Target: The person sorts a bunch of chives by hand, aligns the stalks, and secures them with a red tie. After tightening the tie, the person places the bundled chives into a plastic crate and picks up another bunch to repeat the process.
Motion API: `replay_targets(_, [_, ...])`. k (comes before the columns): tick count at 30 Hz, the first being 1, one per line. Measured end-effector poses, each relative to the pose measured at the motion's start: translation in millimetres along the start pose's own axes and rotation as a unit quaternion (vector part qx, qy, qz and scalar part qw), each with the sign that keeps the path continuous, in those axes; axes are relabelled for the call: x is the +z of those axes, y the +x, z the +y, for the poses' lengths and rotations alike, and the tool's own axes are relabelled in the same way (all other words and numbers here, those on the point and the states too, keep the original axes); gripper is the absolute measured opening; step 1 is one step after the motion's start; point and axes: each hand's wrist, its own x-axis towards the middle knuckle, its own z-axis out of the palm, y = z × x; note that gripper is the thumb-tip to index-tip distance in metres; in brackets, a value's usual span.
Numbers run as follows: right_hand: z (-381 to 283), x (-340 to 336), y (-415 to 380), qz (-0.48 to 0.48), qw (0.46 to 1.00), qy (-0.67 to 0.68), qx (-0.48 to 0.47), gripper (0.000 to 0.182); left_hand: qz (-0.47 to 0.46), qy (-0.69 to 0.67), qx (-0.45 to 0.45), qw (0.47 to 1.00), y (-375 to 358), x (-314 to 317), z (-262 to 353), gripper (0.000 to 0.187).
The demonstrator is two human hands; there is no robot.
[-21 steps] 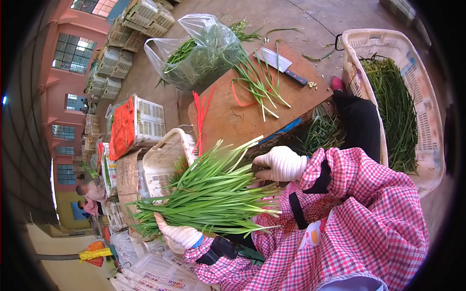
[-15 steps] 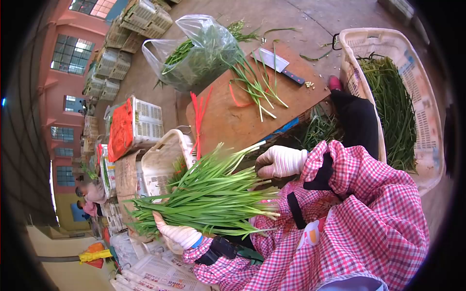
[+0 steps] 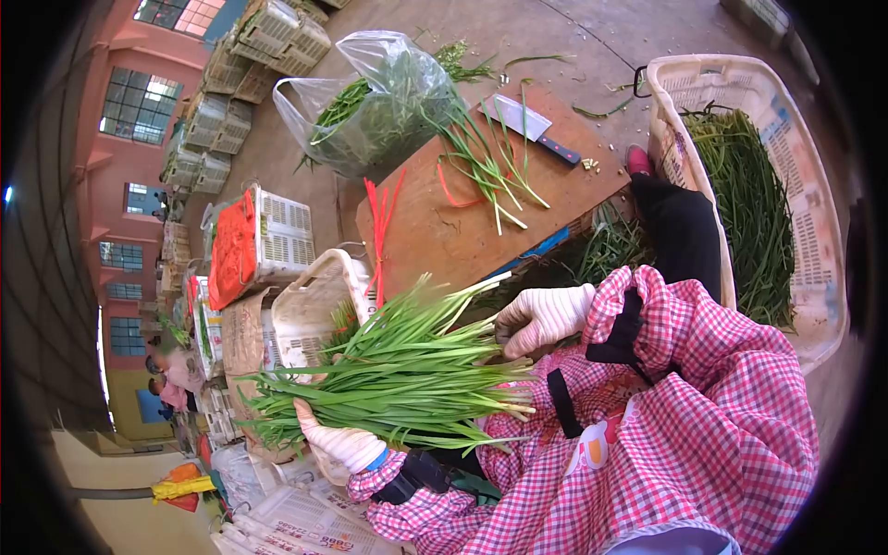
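Head view: a fanned bundle of green stalks (image 3: 398,375) is held in the left hand (image 3: 338,446), in front of the torso, with the thumb laid over the leaves. The right hand (image 3: 546,319) is placed at the pale stem ends, thumb and fingers drawn together; whether a stem is pinched cannot be told.

Stalks could be shed if the left hand's grip were loosened, since no tie can be seen around them. Neighbouring stalks could be dragged loose by a sharp tug, as many are crossed.

Long dark leaves (image 3: 745,222) are contained in the large crate (image 3: 819,264) beside the leg; greens are held in the clear bag (image 3: 388,51) behind the bench (image 3: 439,245), and more in the small crate (image 3: 301,319) beyond the bundle.
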Motion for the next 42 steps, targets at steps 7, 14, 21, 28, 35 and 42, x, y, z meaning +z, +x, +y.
replay_targets(7, [-11,10,-13,0.042,0.955,-0.288,-0.06,0.028,0.087,0.04,0.075,0.993,12,-17,3,0.045])
replay_targets(14, [70,-36,-41,-0.139,0.714,-0.654,0.209,0.027,0.06,-0.019,0.085,0.994,10,-40,29,0.031])
replay_targets(21, [5,2,-23,0.17,0.852,-0.492,-0.049,0.03,-0.038,-0.113,0.042,0.992,-8,-18,19,0.029])
replay_targets(28, [12,31,30,0.248,0.888,-0.376,-0.09,0.035,-0.05,-0.136,0.003,0.989,-7,-11,4,0.017])
replay_targets(35, [-7,32,11,0.185,0.979,0.082,-0.009,0.017,-0.041,-0.122,0.027,0.991,-8,-4,1,0.016])
replay_targets(42, [8,1,-35,-0.101,0.995,0.005,0.001,0.015,-0.053,-0.12,0.033,0.991,18,-42,15,0.014])
